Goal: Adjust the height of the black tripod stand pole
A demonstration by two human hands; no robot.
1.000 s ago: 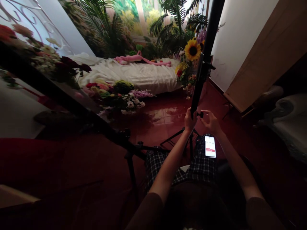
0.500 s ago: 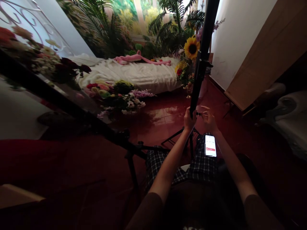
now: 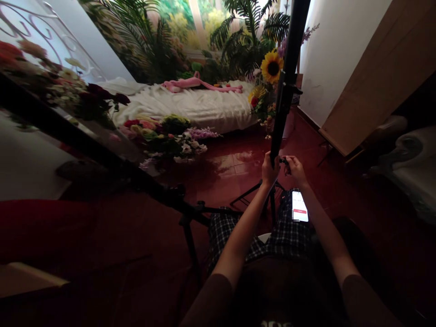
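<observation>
A black light stand (image 3: 284,86) rises in front of me, between my knees and the flowers. My left hand (image 3: 269,169) is wrapped around its pole, low down. To the right of the pole, a small dark knob (image 3: 282,160) sticks out from the stand. My right hand (image 3: 294,167) has its thumb and forefinger closed on that knob; the fine detail there is dim. A lit phone (image 3: 299,206) lies on my right thigh, on checked cloth, below the right wrist.
A second black stand (image 3: 150,188) slants across the left side. Artificial flowers (image 3: 170,136) stand before a white-draped bench (image 3: 190,106) with a pink plush toy (image 3: 190,83) on it. Right, a wooden board (image 3: 361,81) leans near a pale carved sofa (image 3: 418,163).
My right hand's fingers were spread beside the knob and have closed on it. The left hand keeps its hold on the pole.
</observation>
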